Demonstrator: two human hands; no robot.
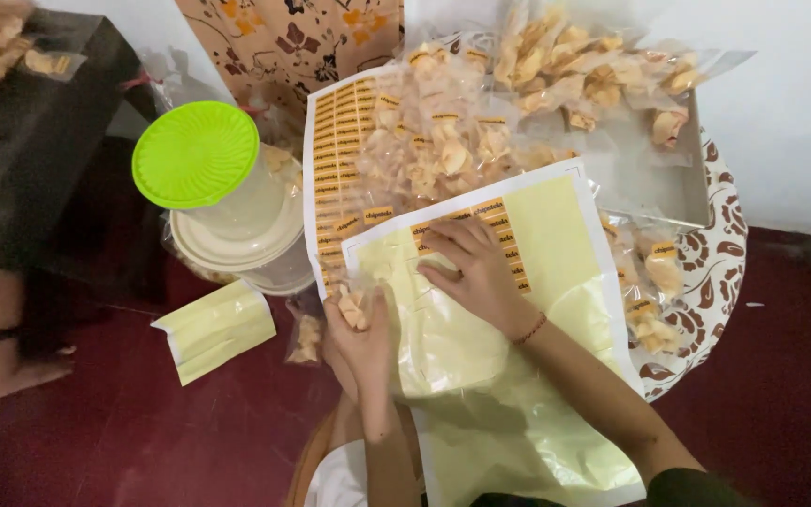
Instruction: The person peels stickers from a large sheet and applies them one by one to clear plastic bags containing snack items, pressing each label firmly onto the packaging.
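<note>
Held up in the left hand [360,330]: a small bag [353,306] of snacks, fingers curled around it from below. Kept just beside the near edge of the sticker sheet [556,246], likely so bag and stickers stay within easy reach of each other.

Right hand [473,274] open and spread flat on that sheet, holding nothing. Fingertips [436,240] right at the short row of orange stickers [509,246]. Pressed down like that, probably, to keep the thin sheet from sliding or curling. Red string on the wrist.

Sheet draped from the tabletop [717,274] down over the lap. Mostly bare and pale yellow, shiny, a bit wrinkled low down, white around the border. Only a few orange stickers left, near the top.

Small bag: clear plastic, see-through, with pale yellow folded bits inside. No sticker to be seen on it from here.

Further back on the tabletop: a second sheet [332,141], full of orange stickers, tucked half under a big pile of bags [481,122]. Many of those with an orange sticker already. Some in a metal tray [680,199].

To the left: a tub with a green lid [196,155]. Down on the dark red floor [96,441]: a used-up sheet [218,329] and one more little bag [307,340]. Someone else's foot [13,377] at the far left.
</note>
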